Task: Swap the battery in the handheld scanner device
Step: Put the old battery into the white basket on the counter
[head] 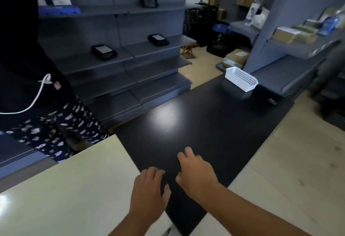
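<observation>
Head view: both hands bare and empty, scanners lie on the far shelves

Head view has the left hand point(149, 189) and the right hand point(196, 171) side by side at the near end of the dark worktop point(205, 123), palms down, fingers loosely spread and grasping nothing. The right hand lies a little farther forward than the left. A pale worktop point(65, 189) adjoins at about 9 o'clock from the hands.

No scanner lies within reach. The likely candidates are three black devices on the grey shelving: one point(104, 52) at about 11 o'clock, a second point(157, 40) near 12 o'clock on the same shelf level, and a third point(149, 2) on a higher shelf above it. The blur makes their identity as scanners a judgement only. Each of the lower two lies flat, its long axis running from upper left to lower right. The left hand is on the nearer side to the 11 o'clock device, though all three are well apart from both hands. No spare battery can be made out.

Between hands and shelving stretches the bare dark worktop, then its far edge. A person in dark clothes point(28, 68) stands at 10 o'clock, close to the shelves, and could crowd a reach that way. A white perforated basket point(240, 79) sits at 1 o'clock on the worktop's far corner, its contents hidden.
</observation>
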`<state>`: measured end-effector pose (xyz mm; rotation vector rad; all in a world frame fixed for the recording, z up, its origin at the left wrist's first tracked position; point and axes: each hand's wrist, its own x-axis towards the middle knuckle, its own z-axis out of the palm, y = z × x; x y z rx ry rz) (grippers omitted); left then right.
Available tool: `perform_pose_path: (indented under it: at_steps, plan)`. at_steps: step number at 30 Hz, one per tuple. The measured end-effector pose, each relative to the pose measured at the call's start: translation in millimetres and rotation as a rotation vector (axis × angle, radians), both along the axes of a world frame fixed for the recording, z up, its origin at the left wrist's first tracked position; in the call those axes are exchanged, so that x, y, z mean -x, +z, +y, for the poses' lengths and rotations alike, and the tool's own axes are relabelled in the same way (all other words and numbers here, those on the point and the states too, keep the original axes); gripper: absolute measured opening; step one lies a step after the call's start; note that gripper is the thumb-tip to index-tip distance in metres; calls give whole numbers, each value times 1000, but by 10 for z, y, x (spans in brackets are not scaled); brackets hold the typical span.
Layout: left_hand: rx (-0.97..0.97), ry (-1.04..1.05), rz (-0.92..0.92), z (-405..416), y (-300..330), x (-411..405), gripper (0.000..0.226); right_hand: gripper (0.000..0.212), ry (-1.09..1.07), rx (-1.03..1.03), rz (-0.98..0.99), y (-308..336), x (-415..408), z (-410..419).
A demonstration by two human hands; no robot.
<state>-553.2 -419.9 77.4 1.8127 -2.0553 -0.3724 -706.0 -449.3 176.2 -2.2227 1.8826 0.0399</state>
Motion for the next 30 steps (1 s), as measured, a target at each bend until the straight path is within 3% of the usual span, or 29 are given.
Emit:
perform_pose_path:
  at_steps: [7,18,30]
  plan:
    - [34,-99,-23,-838,70,966,48,33,-97,-13,21,-97,1181,-705]
    - [-49,110,56,-2255,-197,2187,44,32,6,-121,149,-305,2611,-2246]
    - [-5,168,-40,-3539,15,3633,43,29,87,-95,147,-360,4354,-3675]
